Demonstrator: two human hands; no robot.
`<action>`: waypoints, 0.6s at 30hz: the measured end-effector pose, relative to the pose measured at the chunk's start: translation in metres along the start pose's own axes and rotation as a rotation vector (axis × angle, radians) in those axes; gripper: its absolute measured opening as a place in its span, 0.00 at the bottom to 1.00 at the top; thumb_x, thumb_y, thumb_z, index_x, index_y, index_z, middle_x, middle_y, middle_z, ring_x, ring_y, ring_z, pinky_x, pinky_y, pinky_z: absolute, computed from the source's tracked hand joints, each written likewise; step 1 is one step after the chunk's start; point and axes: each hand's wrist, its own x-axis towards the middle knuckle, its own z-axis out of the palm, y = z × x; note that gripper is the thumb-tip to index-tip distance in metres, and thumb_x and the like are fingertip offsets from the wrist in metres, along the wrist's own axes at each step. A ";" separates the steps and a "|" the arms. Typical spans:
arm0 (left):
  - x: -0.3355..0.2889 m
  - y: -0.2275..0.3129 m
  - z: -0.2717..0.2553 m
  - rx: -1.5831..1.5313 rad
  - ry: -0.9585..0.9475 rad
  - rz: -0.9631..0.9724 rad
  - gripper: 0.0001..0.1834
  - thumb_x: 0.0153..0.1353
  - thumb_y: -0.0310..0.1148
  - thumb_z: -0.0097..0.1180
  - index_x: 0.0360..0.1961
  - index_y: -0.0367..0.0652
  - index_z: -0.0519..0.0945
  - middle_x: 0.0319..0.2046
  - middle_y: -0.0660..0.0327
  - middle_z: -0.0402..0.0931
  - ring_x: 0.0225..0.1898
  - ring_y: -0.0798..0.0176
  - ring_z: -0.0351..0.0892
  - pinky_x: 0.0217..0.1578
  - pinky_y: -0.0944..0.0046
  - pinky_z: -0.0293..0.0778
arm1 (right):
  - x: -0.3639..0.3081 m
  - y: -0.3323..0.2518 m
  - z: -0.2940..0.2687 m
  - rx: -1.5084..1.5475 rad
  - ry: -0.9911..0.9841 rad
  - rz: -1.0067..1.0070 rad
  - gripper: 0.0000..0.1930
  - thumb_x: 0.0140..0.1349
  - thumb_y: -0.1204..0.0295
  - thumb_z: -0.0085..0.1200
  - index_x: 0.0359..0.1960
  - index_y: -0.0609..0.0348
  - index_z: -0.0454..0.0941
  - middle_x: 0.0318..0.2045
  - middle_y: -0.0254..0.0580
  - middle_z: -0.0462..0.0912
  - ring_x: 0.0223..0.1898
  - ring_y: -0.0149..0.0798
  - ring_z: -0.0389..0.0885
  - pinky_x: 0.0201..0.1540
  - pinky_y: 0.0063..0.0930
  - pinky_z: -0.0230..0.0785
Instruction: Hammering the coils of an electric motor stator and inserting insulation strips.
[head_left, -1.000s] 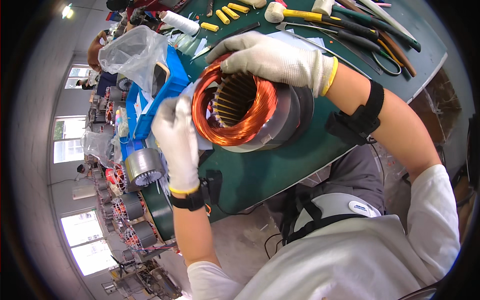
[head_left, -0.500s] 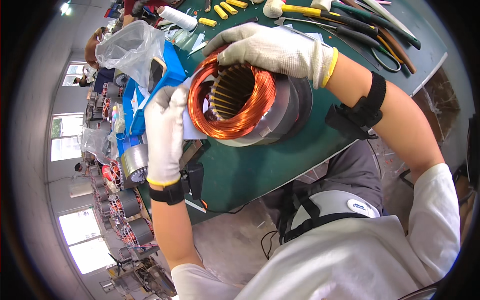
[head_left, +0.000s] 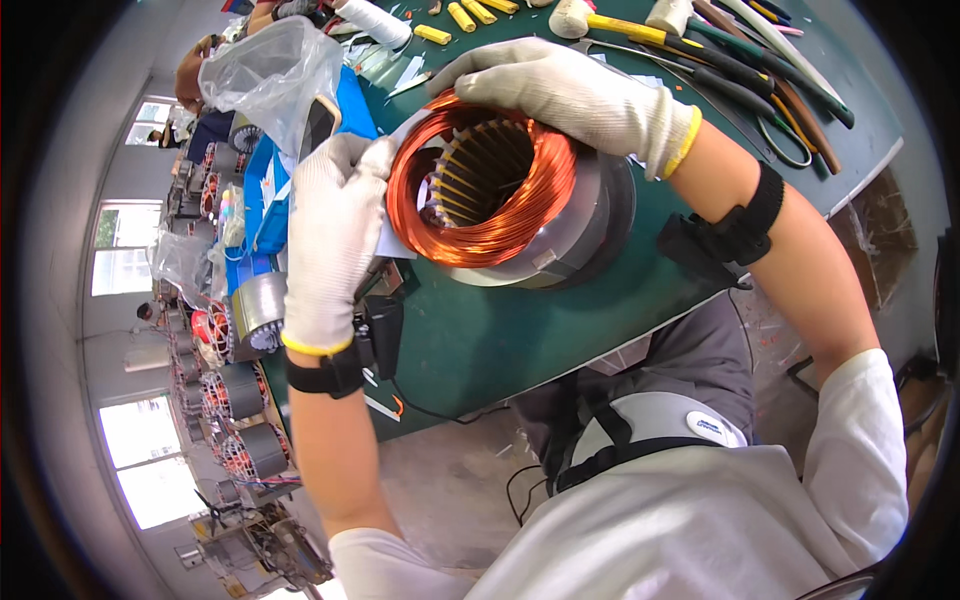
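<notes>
A motor stator (head_left: pixel 598 205) lies on the green bench with its bore toward me, a thick ring of copper winding (head_left: pixel 500 243) bulging from the near end. Yellow strips line the slots inside. My right hand (head_left: pixel 570 95), in a white knit glove, wraps over the top of the winding, fingers at its far left rim. At the winding's left side is my gloved left hand (head_left: pixel 335 215), fingers curled and thumb pressed in. A white sheet (head_left: pixel 394 243) shows between this hand and the coil; what the fingertips pinch is hidden.
Left of the stator stands a blue bin (head_left: pixel 268 215) with a clear plastic bag (head_left: pixel 275 80). Mallets (head_left: pixel 572 18), scissors and other hand tools lie at the far right. A white thread cone (head_left: pixel 375 22) and yellow pieces (head_left: pixel 432 34) sit at the back. More stators (head_left: pixel 258 450) stand farther left.
The whole view has shifted slightly, so bench and stator appear a little farther right. My left hand's fingertips sit slightly higher beside the winding; my right hand stays over its top.
</notes>
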 end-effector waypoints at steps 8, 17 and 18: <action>-0.027 -0.027 0.010 -0.311 0.072 -0.064 0.15 0.71 0.40 0.56 0.39 0.36 0.79 0.33 0.67 0.77 0.35 0.75 0.70 0.40 0.71 0.68 | 0.001 -0.006 -0.001 0.253 -0.078 0.211 0.18 0.73 0.67 0.45 0.55 0.67 0.78 0.52 0.44 0.81 0.54 0.33 0.77 0.64 0.25 0.65; -0.048 -0.031 0.038 -0.329 0.334 0.030 0.11 0.72 0.35 0.54 0.38 0.36 0.78 0.31 0.66 0.76 0.32 0.77 0.69 0.36 0.73 0.69 | 0.000 -0.012 -0.002 0.197 -0.076 0.216 0.18 0.71 0.69 0.45 0.56 0.66 0.78 0.52 0.45 0.81 0.55 0.34 0.78 0.65 0.27 0.65; -0.037 -0.027 0.034 -0.081 0.379 0.130 0.11 0.70 0.33 0.55 0.34 0.35 0.77 0.28 0.61 0.76 0.28 0.70 0.71 0.33 0.65 0.72 | 0.001 -0.012 -0.005 0.187 -0.081 0.225 0.18 0.71 0.69 0.45 0.56 0.66 0.78 0.52 0.45 0.81 0.55 0.34 0.78 0.65 0.27 0.65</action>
